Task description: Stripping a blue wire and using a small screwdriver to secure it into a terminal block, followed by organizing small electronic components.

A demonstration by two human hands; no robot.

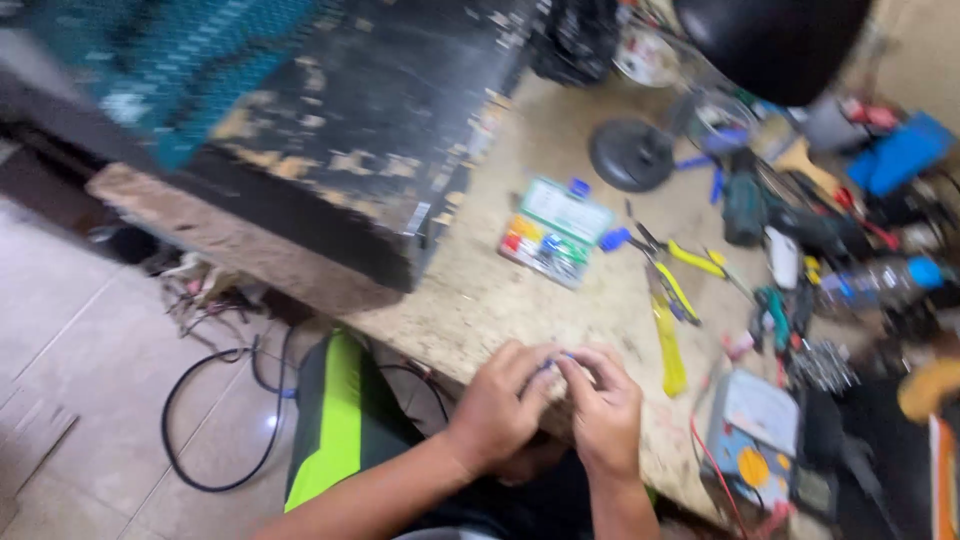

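Both hands meet at the near edge of the workbench (470,300), fingertips pinched together over a small blue part (556,361) that only peeps out between them. Left hand (500,405) curls in from the left, thumb and forefinger closed on the part; right hand (605,410) comes up from below, its fingers bent onto the same spot. So little of the part shows, and the picture is so blurred, that its long axis and heading cannot be told.

Farther out on the bench lies one small clear parts box (555,232) with coloured pieces inside, tilted so its long side runs from upper left to lower right. Two loose blue bits sit by it, one just above the box (579,186) and one beside its right end (614,239). Right of that are yellow-handled pliers (668,300), at least two pairs overlapping, handles pointing down toward the hands. One multimeter (752,430) rests near the right hand, a red lead (715,470) trailing from it. One dark round base (631,154) stands farther back among blurred tools.

A big black scuffed case (380,130) covers the bench's left part. Below the bench edge stand a green and black object (335,425) and a black cable (215,400) looped on the tiled floor (80,330).
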